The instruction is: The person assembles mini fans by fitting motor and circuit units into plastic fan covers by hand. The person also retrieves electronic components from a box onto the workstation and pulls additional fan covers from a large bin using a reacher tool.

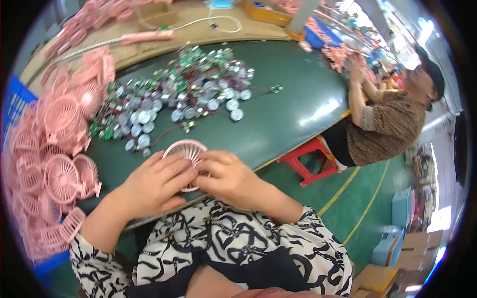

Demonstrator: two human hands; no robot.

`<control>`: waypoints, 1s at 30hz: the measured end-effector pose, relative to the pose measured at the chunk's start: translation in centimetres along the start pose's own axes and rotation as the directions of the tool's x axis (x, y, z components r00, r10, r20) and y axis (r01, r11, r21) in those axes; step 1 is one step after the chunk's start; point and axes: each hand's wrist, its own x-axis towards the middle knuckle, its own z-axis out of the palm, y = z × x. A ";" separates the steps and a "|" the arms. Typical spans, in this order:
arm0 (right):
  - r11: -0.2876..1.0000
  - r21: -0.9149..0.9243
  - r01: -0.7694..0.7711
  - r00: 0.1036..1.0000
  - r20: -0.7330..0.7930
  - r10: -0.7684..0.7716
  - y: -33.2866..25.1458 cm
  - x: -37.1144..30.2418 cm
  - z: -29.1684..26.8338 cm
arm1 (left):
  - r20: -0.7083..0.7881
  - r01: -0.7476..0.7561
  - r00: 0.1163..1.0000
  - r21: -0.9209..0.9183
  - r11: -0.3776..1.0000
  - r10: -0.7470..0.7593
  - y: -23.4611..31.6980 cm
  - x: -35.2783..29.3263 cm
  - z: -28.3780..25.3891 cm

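A round pink fan housing (182, 147) with slatted ribs is held at the near edge of the green table, close to my body. My left hand (156, 183) grips it from the left, fingers curled over its face. From the right, my right hand (229, 178) pinches at the middle of the housing, close to the left fingertips. Whatever lies inside the housing under my fingers is hidden. Just beyond my hands spreads a heap of small silvery round motors (191, 94) with wires and green circuit boards.
Many pink fan housings (62, 121) are piled at the left, by a blue crate (20, 102). The dark green table (298, 74) extends rightward, where a co-worker (390, 119) handles pink parts. A red stool (310, 159) stands beside it. Cartons (417, 246) sit at lower right.
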 end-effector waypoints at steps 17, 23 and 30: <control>0.933 -0.308 0.183 0.970 0.212 -0.120 -15.2 6.4 -5.0 | -0.194 0.120 0.972 -0.066 0.991 -0.130 -0.3 -4.1 1.1; 0.952 -0.295 -0.084 0.965 0.216 0.152 -15.1 8.9 -5.4 | -0.189 0.273 0.950 0.106 0.956 -0.250 -0.1 -4.1 3.1; 0.991 0.055 -0.125 0.991 -0.046 0.128 -3.7 8.0 -4.5 | -0.248 0.401 0.908 0.272 0.875 -0.339 0.0 -5.3 3.8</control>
